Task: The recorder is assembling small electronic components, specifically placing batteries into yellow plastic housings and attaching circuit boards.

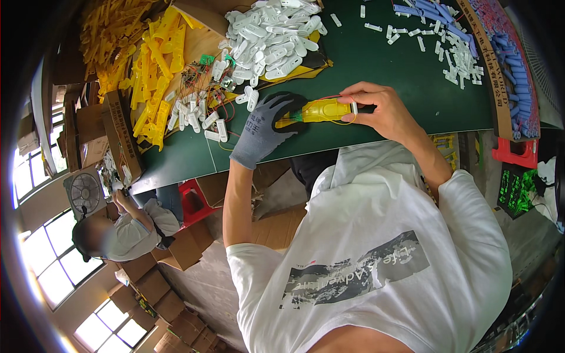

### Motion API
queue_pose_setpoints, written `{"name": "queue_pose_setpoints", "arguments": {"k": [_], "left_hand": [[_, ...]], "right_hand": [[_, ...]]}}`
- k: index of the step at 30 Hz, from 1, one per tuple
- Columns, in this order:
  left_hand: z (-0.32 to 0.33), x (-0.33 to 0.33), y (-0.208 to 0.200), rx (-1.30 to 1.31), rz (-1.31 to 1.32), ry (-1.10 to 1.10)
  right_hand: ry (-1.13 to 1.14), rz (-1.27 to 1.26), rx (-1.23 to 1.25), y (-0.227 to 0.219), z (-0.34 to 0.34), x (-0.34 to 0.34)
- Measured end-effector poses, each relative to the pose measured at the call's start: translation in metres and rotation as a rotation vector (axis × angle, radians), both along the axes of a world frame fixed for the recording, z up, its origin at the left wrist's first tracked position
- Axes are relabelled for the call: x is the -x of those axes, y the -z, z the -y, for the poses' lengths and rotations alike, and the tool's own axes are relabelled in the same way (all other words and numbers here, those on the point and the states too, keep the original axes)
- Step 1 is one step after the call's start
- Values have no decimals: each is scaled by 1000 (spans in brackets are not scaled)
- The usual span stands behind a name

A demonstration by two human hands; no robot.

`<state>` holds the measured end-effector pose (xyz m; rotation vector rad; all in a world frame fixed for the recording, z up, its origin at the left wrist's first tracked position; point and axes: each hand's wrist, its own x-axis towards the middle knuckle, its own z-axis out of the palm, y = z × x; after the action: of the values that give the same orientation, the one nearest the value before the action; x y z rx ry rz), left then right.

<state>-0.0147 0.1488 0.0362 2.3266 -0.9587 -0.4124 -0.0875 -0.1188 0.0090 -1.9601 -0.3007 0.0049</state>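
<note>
A yellow translucent plastic housing point(322, 110) lies across the front of the green table, between my hands. My left hand point(266, 128), in a grey and black glove, grips its left end, where a small green circuit board point(297, 115) shows. At the other end, my bare right hand point(388, 113) pinches a small white plastic piece point(354, 109) between thumb and fingers, against the housing. A thin red wire point(322, 98) runs along the housing's far edge, and a yellow wire loops along the near side. My left fingertips are partly hidden.
White plastic parts point(273, 38) are heaped at the back, beside yellow housings point(158, 73) and wired circuit boards point(197, 79). Small white pieces point(459, 62) lie at right near a cardboard box point(489, 65) of blue cylindrical cells point(518, 82). A co-worker point(132, 229) sits at left.
</note>
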Motion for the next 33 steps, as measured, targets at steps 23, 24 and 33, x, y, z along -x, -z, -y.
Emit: {"name": "queue_pose_setpoints", "arguments": {"k": [23, 24, 33], "left_hand": [[24, 28, -39, 82, 400, -98], [24, 28, -39, 103, 386, -108], [32, 20, -20, 203, 213, -143]], "right_hand": [[12, -436, -598, -1, 12, -7], [7, -434, -601, -1, 13, -9], [-187, -624, -1245, 10, 19, -8]]}}
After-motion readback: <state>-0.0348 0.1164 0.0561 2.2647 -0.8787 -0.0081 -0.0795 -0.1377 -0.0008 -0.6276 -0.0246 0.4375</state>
